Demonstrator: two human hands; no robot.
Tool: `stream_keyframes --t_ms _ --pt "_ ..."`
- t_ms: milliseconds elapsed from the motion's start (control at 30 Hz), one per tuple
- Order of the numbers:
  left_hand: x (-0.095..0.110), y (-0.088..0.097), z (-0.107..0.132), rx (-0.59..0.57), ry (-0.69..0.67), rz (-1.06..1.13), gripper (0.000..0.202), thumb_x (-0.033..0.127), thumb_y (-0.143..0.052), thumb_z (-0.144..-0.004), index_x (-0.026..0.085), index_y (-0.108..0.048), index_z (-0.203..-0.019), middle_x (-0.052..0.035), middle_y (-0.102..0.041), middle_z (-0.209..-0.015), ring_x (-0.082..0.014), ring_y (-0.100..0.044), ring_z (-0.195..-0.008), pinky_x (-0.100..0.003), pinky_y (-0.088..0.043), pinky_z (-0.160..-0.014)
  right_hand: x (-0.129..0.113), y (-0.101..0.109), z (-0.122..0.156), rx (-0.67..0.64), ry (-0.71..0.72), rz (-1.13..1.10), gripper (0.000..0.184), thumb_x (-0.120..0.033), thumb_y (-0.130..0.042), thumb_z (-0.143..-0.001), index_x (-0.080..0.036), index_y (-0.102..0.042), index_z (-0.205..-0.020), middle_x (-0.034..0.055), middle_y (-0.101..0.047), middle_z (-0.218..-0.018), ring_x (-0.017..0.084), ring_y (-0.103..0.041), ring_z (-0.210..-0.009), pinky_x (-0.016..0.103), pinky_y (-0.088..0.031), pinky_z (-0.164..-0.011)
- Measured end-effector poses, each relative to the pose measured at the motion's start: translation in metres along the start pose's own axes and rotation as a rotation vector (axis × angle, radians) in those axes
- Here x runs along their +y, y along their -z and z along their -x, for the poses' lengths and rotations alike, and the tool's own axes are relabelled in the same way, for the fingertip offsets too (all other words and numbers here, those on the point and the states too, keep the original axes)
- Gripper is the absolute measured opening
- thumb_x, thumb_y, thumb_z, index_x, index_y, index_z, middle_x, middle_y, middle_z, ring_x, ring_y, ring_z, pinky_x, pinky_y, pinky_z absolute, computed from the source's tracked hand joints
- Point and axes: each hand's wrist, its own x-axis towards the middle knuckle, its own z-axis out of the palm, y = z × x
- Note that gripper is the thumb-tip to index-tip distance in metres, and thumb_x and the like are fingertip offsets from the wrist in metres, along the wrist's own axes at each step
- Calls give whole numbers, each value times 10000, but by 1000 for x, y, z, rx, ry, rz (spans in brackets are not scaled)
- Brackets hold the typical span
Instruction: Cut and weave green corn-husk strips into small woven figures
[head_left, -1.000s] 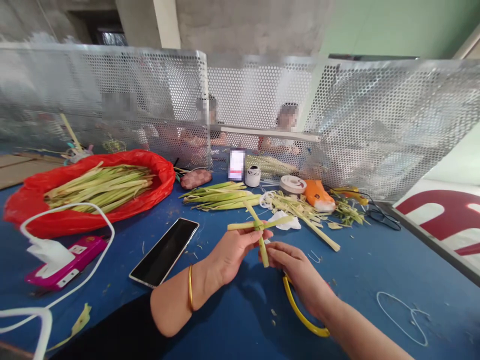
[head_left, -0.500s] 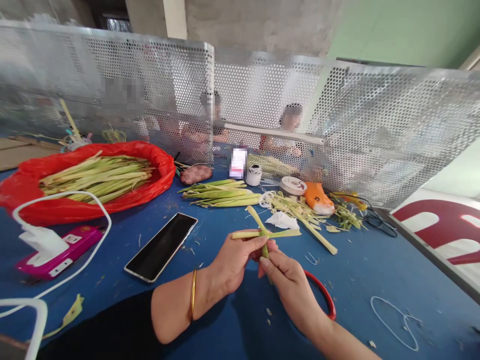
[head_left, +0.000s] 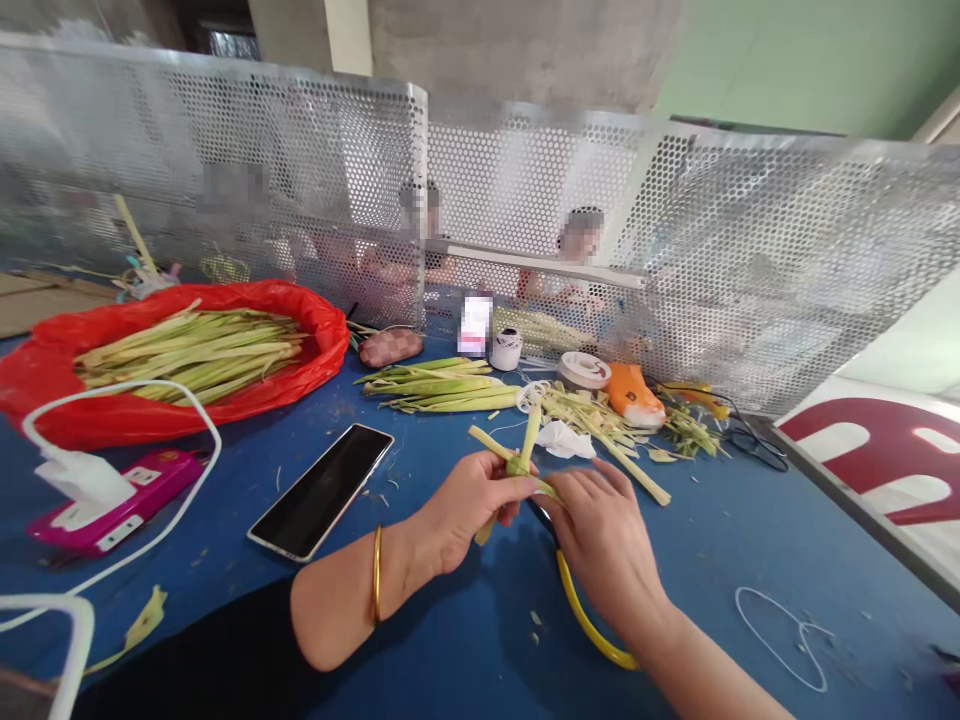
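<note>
**Both hands on leaf cross, centre frame**

Left hand at centre, grip closed around the leaf cross, thumb on top at the crossing. The cross is held just above the table. One strip points up toward the back, the other slants from upper left to lower right. Right hand is just right of it, seen from the back. Its grip is narrow, fingertips pinched on the lower-right end of the slanting strip. Gold bangle on the left wrist.

Scissors with a yellow handle lie on the table under the right hand, partly hidden. Phone, face up with a dark screen, left of the hands. Red bag at upper left, full of leaves. Pink power strip with a white plug and cable at far left. Leaf bundle behind the hands, scraps and a tape roll to its right. Wire loop at lower right. Mesh screen along the table's back, other people blurred behind it.
</note>
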Motion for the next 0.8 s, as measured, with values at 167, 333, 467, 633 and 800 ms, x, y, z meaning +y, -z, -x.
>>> stream_keyframes --t_ms 167,333,467,633,800 --pt "-3 0 1 -22 110 -44 312 382 -757 -662 153 -610 -814 54 -507 -583 -42 -406 -466 -178 -226 -417 -6 -6 6 -75 37 -32 302 -223 -362 -990 -197 -504 -725 2 -577 -625 162 -529 -590 352 -337 -808" --pt "0 1 -1 -44 169 29 333 400 -760 -642 152 -540 -666 55 -487 -524 -27 -368 -419 -173 -190 -397 -10 0 4 -27 45 -109 341 -181 -370 -979 -200 -417 -642 -21 -501 -560 130 -452 -520 306 -314 -689" --pt "4 -1 0 -17 181 60 340 373 -789 -603 145 -543 -663 52 -499 -524 -18 -369 -412 -161 -187 -403 -13 5 3 -1 53 -137 354 -167 -381 -971 -202 -377 -619 -27 -476 -546 119 -428 -505 300 -307 -679" --pt "6 0 0 1 183 79 317 333 -796 -594 136 -551 -639 51 -489 -496 -17 -363 -393 -169 -179 -404 -16 8 5 -8 72 -125 352 -166 -383 -969 -199 -387 -618 -24 -467 -543 121 -413 -506 304 -303 -670" --pt "3 5 -6 6 154 45 273 304 -797 -613 130 -590 -651 38 -520 -520 -33 -413 -427 -177 -227 -416 -18 4 8 -26 88 -86 351 -165 -377 -969 -196 -416 -622 -18 -483 -547 121 -419 -503 305 -299 -677"
